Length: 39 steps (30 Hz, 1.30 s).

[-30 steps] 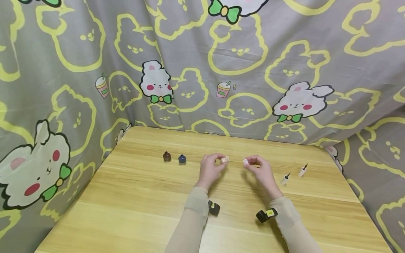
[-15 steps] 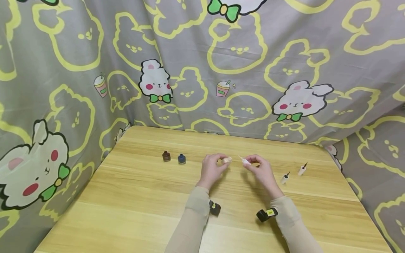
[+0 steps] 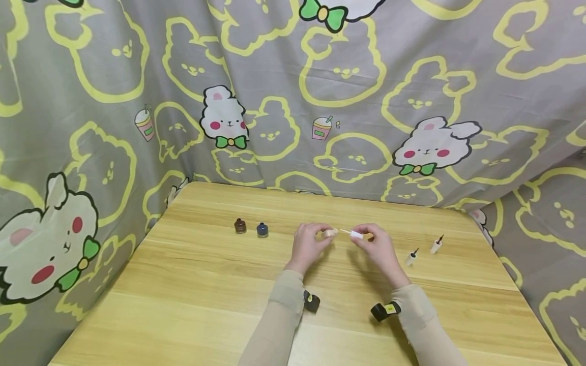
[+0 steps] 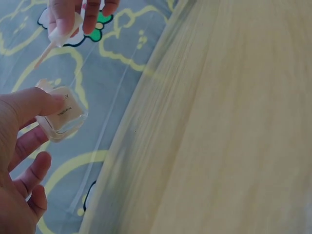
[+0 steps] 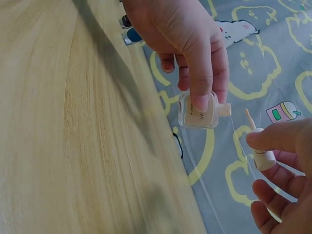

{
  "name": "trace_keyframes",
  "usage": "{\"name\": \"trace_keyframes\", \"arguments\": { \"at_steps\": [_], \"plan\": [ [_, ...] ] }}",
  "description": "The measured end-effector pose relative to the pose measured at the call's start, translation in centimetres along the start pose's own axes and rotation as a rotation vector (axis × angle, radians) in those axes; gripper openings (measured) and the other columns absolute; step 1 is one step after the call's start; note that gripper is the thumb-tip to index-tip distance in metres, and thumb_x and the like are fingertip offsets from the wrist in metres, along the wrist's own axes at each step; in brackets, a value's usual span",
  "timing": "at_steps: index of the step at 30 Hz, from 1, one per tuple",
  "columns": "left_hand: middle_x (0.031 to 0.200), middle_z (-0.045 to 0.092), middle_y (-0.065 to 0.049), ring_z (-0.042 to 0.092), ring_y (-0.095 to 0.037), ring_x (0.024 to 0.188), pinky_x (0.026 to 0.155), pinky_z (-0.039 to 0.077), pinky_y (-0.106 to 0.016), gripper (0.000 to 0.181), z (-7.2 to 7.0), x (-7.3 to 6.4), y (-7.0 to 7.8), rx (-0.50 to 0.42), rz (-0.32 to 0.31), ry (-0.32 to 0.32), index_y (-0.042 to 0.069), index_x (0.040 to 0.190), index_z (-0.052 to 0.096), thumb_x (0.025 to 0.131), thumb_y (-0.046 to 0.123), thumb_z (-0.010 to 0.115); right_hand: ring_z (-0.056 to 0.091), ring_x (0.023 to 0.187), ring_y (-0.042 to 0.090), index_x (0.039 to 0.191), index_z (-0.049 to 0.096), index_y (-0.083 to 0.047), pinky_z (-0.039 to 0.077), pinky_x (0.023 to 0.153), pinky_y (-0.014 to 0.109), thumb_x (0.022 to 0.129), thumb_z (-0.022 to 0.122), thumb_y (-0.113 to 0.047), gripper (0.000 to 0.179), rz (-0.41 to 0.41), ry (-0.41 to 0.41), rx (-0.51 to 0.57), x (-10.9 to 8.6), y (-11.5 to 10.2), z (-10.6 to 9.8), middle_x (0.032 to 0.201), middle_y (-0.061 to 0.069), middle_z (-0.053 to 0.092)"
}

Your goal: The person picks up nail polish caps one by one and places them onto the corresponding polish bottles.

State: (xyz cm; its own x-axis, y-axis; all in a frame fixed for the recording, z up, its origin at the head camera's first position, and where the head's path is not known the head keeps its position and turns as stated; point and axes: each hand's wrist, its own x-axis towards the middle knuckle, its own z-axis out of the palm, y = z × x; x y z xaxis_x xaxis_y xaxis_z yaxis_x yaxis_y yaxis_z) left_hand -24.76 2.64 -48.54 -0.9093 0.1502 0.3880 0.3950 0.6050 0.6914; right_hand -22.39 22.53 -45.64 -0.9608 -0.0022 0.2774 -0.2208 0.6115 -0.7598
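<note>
The bottle (image 5: 191, 118) — tilted, over the table (image 3: 206, 284) — is pinched in your left hand (image 3: 310, 245); your right hand (image 3: 377, 250) pinches the cap (image 5: 264, 158), brush (image 5: 249, 118) near the neck (image 5: 224, 110). You're apparently lining them up — insertion would need a straight, steady entry.

Grey fabric curtain (image 3: 279, 71) with yellow cartoon outlines hangs behind light wood-grain table (image 3: 183, 295); small dark-brown glass bottle (image 3: 240, 226) stands near dark-blue glass bottle (image 3: 262, 231), two white cylindrical black-brush caps (image 3: 410, 261) (image 3: 435, 248) stand brush-up
</note>
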Motion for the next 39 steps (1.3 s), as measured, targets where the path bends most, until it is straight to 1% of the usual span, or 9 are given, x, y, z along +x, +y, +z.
{"name": "trace_keyframes", "arguments": {
  "at_steps": [4, 8, 14, 19, 24, 29, 39],
  "plan": [
    [0.107, 0.074, 0.007, 0.058, -0.017, 0.098, 0.092, 0.042, -0.041, 0.024, 0.06, 0.02, 0.05, 0.0, 0.009, -0.004, 0.022, 0.105, 0.074, 0.083, 0.031, 0.076, 0.06, 0.099, 0.027, 0.103, 0.071, -0.002, 0.048, 0.081, 0.043, 0.082, 0.076, -0.009, 0.022, -0.063, 0.026, -0.03, -0.1, -0.32, 0.02, 0.102, 0.015, 0.07],
    [0.107, 0.074, 0.007, 0.058, -0.015, 0.097, 0.093, 0.042, -0.04, 0.024, 0.15, 0.08, 0.07, 0.003, 0.012, -0.011, 0.022, 0.105, 0.074, 0.083, 0.032, 0.076, 0.058, 0.099, 0.028, 0.101, 0.071, -0.002, 0.047, 0.083, 0.046, 0.08, 0.078, -0.007, 0.022, -0.098, 0.045, -0.058, -0.18, -0.46, 0.02, 0.101, 0.015, 0.07],
    [0.108, 0.074, 0.008, 0.058, -0.015, 0.098, 0.093, 0.042, -0.039, 0.024, 0.17, 0.05, 0.16, 0.015, 0.016, -0.025, 0.023, 0.106, 0.074, 0.083, 0.032, 0.077, 0.056, 0.097, 0.029, 0.1, 0.072, -0.003, 0.046, 0.081, 0.042, 0.08, 0.078, -0.006, 0.021, -0.141, 0.066, -0.102, -0.16, -0.44, 0.06, 0.098, 0.014, 0.069],
    [0.109, 0.074, 0.008, 0.058, -0.015, 0.098, 0.092, 0.042, -0.038, 0.024, 0.22, 0.02, 0.2, 0.018, 0.028, -0.029, 0.023, 0.106, 0.073, 0.084, 0.032, 0.076, 0.056, 0.094, 0.03, 0.097, 0.072, -0.003, 0.041, 0.078, 0.037, 0.078, 0.079, -0.005, 0.021, -0.188, 0.083, -0.142, -0.21, -0.58, 0.1, 0.095, 0.013, 0.069],
    [0.109, 0.074, 0.008, 0.058, -0.015, 0.097, 0.091, 0.042, -0.036, 0.025, 0.33, 0.01, 0.29, 0.017, 0.029, -0.037, 0.023, 0.107, 0.073, 0.084, 0.033, 0.076, 0.056, 0.094, 0.031, 0.096, 0.072, -0.002, 0.041, 0.081, 0.04, 0.077, 0.079, -0.003, 0.021, -0.21, 0.081, -0.163, -0.36, -0.82, 0.11, 0.095, 0.013, 0.069],
    [0.109, 0.074, 0.009, 0.058, -0.014, 0.097, 0.09, 0.042, -0.035, 0.023, 0.44, 0.02, 0.34, 0.027, 0.031, -0.048, 0.026, 0.105, 0.074, 0.084, 0.034, 0.075, 0.056, 0.094, 0.031, 0.096, 0.071, -0.002, 0.042, 0.083, 0.043, 0.077, 0.079, -0.002, 0.021, -0.221, 0.078, -0.189, -0.46, -0.83, 0.14, 0.097, 0.014, 0.069],
    [0.11, 0.074, 0.009, 0.058, -0.015, 0.1, 0.093, 0.041, -0.038, 0.023, 0.47, -0.02, 0.39, 0.034, 0.035, -0.084, 0.027, 0.105, 0.074, 0.085, 0.036, 0.074, 0.056, 0.091, 0.031, 0.095, 0.071, -0.001, 0.043, 0.081, 0.042, 0.075, 0.079, 0.0, 0.021, -0.27, 0.077, -0.204, -0.59, -0.89, 0.31, 0.094, 0.014, 0.068]
  ]
}}
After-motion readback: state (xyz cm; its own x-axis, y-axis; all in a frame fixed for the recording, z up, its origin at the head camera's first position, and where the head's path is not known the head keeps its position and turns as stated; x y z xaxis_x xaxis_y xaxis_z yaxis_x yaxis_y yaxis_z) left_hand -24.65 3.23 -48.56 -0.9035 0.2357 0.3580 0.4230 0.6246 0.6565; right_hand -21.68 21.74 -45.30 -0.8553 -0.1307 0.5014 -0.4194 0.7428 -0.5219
